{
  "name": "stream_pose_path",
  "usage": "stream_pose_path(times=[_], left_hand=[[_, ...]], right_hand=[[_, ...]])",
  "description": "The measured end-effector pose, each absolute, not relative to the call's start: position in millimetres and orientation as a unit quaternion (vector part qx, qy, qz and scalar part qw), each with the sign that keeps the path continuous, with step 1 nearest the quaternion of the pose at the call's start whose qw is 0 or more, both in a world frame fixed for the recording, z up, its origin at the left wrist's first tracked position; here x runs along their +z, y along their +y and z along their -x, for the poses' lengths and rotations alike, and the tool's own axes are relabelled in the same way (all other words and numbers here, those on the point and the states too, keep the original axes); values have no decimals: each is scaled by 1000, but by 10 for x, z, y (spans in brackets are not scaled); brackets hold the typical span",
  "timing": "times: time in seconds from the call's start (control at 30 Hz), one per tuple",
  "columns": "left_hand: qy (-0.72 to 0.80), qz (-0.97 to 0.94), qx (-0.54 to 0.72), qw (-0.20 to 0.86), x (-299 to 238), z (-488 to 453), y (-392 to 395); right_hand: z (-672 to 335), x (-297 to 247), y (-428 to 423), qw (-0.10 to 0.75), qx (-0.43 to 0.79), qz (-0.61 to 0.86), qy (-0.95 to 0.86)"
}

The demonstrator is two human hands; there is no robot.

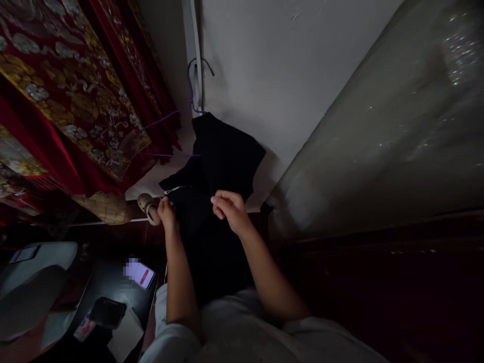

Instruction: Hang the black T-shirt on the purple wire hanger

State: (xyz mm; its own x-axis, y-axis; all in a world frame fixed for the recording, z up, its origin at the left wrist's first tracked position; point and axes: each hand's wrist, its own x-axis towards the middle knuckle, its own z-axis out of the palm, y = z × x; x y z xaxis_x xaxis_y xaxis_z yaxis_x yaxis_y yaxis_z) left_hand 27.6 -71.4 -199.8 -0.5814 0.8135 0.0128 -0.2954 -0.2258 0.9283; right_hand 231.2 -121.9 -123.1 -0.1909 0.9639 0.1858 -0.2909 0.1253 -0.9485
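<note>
A black garment (219, 156) hangs on a purple wire hanger (193, 85) against a white wall, its lower part draping down toward me. My left hand (165, 212) pinches the garment's left edge, near a thin pale line on the cloth. My right hand (229, 207) is closed on the dark fabric a little to the right, fingers curled. Both hands are at about the same height, roughly a hand's width apart.
Red and gold embroidered cloth (75, 85) hangs at the left. A beige clog (147, 205) lies below it. A lit phone (139, 272), a dark phone (107, 311) and a white appliance (34, 282) sit at lower left. A grey panel (397, 126) fills the right.
</note>
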Motion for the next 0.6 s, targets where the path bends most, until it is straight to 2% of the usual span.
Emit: stream_pose_path(times=[0.2,0.47,0.6], left_hand=[[452,-289,738,409,-1659,-412,-946],[353,-343,753,437,-1110,-614,-1205],[324,-390,738,445,-997,-735,-1293]], right_hand=[[-2337,-1186,-1260,545,567,316,-532],[-2465,-1157,-1327,489,567,326,-577],[-2545,-1143,-1325,568,430,377,-592]])
